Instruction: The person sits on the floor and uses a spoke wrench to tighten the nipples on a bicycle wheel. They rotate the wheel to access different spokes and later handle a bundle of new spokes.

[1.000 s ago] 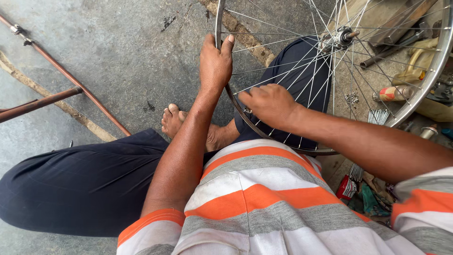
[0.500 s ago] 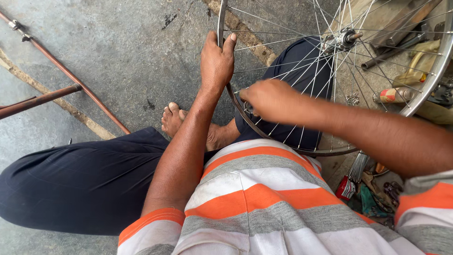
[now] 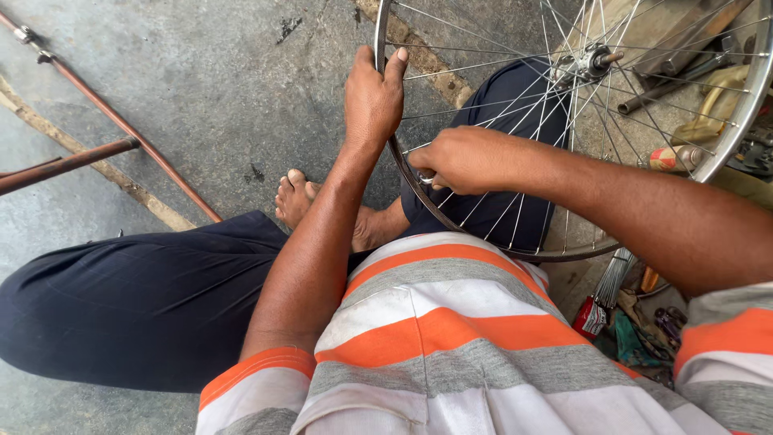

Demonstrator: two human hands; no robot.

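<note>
Both hands work the bicycle wheel [image 3: 564, 145] propped against the knee: left hand [image 3: 372, 101] clamps its far-left rim steady, while right hand [image 3: 463, 159] closes around something small and metallic at the near spokes.

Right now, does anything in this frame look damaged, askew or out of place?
Nothing stands out. The left hand grips the wheel rim, the right hand works at the spokes. Tools and a bundle of spare spokes lie loose on the floor.
</note>
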